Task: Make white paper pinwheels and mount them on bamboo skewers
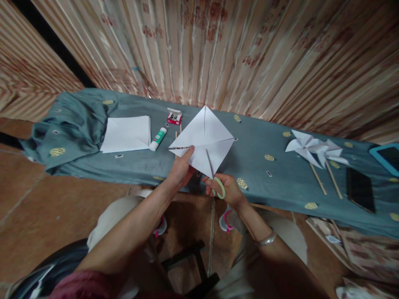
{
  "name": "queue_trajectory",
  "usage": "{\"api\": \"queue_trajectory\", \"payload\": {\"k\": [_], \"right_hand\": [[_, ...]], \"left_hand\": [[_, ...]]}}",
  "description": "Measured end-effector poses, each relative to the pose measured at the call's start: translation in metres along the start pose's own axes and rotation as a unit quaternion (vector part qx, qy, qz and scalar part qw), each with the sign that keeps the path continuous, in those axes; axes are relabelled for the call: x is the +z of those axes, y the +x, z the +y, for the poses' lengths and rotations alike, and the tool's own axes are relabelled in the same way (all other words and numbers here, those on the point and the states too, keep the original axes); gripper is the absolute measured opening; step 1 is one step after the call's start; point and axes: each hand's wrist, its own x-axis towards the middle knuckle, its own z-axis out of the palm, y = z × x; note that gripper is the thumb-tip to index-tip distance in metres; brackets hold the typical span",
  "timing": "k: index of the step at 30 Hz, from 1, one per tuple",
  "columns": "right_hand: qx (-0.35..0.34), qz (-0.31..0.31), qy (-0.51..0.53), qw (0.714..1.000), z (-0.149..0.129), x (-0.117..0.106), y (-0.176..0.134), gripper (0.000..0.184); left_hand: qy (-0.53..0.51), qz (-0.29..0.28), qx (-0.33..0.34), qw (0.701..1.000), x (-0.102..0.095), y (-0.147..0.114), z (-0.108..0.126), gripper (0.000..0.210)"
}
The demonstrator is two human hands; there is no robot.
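My left hand (pixel 181 168) is clamped on a square white sheet (pixel 199 135), thumb pressed on top near its left corner and the fingers mostly hidden underneath. I hold the sheet turned like a diamond above the near edge of the long table (pixel 262 174), around the middle of that edge. A slit runs inward from each of the sheet's four corners, and the slits stop short of one another in the middle.

My right hand (pixel 231 190) is closed around the pale green handles of the scissors (pixel 222 187), right at the sheet's nearest corner; I cannot tell how the blades stand, as they are hidden. A silver bracelet (pixel 267 239) circles my right wrist.

Toward the table's left end, where the cloth (pixel 71 124) bunches up, lies a stack of white paper (pixel 126 133). A glue stick (pixel 158 139) lies just beside it, and nearer the far edge an open red and white box (pixel 174 118) holds small dark pieces. Two wooden sticks (pixel 180 129) poke out from behind my sheet.

Toward the right end, two white pinwheels (pixel 307 148) overlap near the far edge, their sticks pointing toward the near edge. A dark phone (pixel 360 190) lies by the near edge, and a blue-framed device (pixel 388 158) sits farther right, partly out of view.
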Motion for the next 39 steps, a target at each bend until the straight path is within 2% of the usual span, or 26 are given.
{"api": "queue_trajectory", "payload": {"k": [6,24,28,31,33,35,37,39], "right_hand": [[-0.01,-0.004,0.001,1.0,0.002,-0.001,0.001,0.04],[-0.015,-0.004,0.002,1.0,0.005,0.0,0.001,0.043],[0.023,-0.044,-0.02,0.999,0.003,-0.002,-0.002,0.044],[0.045,-0.058,-0.077,0.994,0.003,-0.014,-0.007,0.048],[0.018,-0.027,-0.145,0.989,0.003,-0.031,-0.01,0.05],[-0.017,0.041,-0.247,0.968,0.001,-0.052,-0.013,0.053],[-0.026,0.127,-0.349,0.928,-0.004,-0.073,-0.015,0.056],[-0.018,0.238,-0.452,0.86,-0.011,-0.091,-0.015,0.059]], "left_hand": [[0.001,0.0,0.001,1.0,0.0,0.001,0.0,0.023],[0.004,0.001,-0.017,1.0,0.002,-0.002,0.003,0.027],[-0.008,0.018,-0.006,1.0,0.001,0.003,0.007,0.027],[-0.028,0.028,0.015,0.999,-0.002,0.011,0.013,0.027],[-0.036,0.032,0.022,0.999,-0.005,0.017,0.017,0.026],[-0.039,0.033,0.026,0.998,-0.008,0.021,0.018,0.025],[-0.039,0.021,0.033,0.998,-0.011,0.023,0.018,0.024],[-0.029,-0.006,0.035,0.999,-0.011,0.022,0.017,0.022]]}}
